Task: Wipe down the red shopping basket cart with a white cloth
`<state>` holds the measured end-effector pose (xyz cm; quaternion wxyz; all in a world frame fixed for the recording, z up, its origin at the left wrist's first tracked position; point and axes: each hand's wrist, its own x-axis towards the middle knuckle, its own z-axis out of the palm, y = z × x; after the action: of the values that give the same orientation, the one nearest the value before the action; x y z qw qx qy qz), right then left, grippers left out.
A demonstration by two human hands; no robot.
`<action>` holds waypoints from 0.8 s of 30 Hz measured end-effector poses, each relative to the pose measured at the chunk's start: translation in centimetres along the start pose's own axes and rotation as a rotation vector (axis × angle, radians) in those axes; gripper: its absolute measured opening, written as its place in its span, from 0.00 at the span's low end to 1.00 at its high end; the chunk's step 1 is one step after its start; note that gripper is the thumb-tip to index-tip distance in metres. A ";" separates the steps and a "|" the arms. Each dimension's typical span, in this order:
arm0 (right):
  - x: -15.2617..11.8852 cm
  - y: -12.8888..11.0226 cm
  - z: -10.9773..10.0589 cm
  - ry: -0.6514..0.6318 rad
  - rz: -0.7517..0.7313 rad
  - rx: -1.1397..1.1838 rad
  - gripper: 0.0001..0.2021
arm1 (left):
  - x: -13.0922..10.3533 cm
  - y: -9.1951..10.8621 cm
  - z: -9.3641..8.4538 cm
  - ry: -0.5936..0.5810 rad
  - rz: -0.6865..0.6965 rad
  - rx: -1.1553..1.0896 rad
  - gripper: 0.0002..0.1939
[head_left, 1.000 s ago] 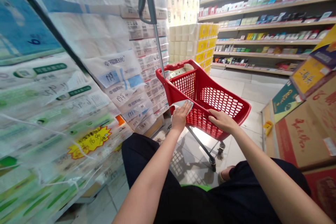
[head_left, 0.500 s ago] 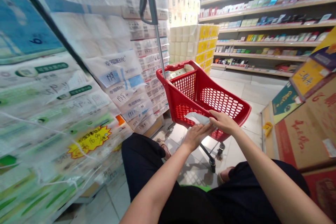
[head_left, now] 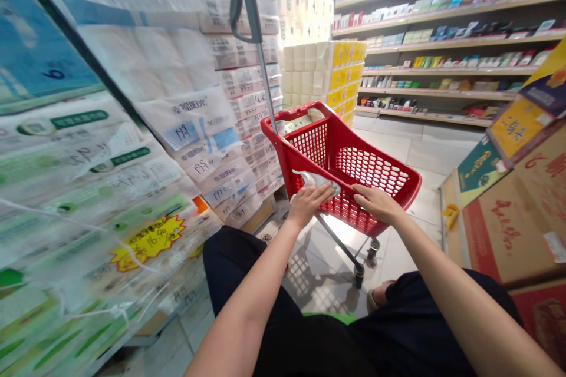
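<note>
A red plastic shopping cart (head_left: 375, 168) with lattice sides stands in front of my knees on the tiled floor. Against its near side wall my left hand (head_left: 311, 203) presses a white cloth (head_left: 316, 179), its fingers laid over it. To the right, my right hand (head_left: 375, 203) grips the cart's upper side rim, fingers wrapped on the edge. A grey pole with a dark grey handle (head_left: 251, 9) rises at the cart's rear left corner.
Stacked tissue packs (head_left: 198, 123) rise close on the left. Cardboard boxes (head_left: 513, 224) stand close on the right. Farther back are stacked yellow and white packs (head_left: 345, 70) and stocked shelves (head_left: 442, 41). A cart wheel (head_left: 358, 277) rests near my right foot.
My left hand and the white cloth have moved left along the cart's side, away from my right hand. My right hand stays on the rim.
</note>
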<state>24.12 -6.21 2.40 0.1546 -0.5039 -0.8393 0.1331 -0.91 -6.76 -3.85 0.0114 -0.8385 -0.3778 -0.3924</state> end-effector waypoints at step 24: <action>-0.7 -1.0 0.1 -0.019 -0.013 0.027 0.13 | 5.1 -4.9 -3.4 0.446 -0.492 0.228 0.34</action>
<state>23.59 -7.34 2.59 0.1544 -0.4950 -0.8421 0.1482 -4.18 -1.08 0.53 0.0924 -0.6095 -0.5981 -0.5121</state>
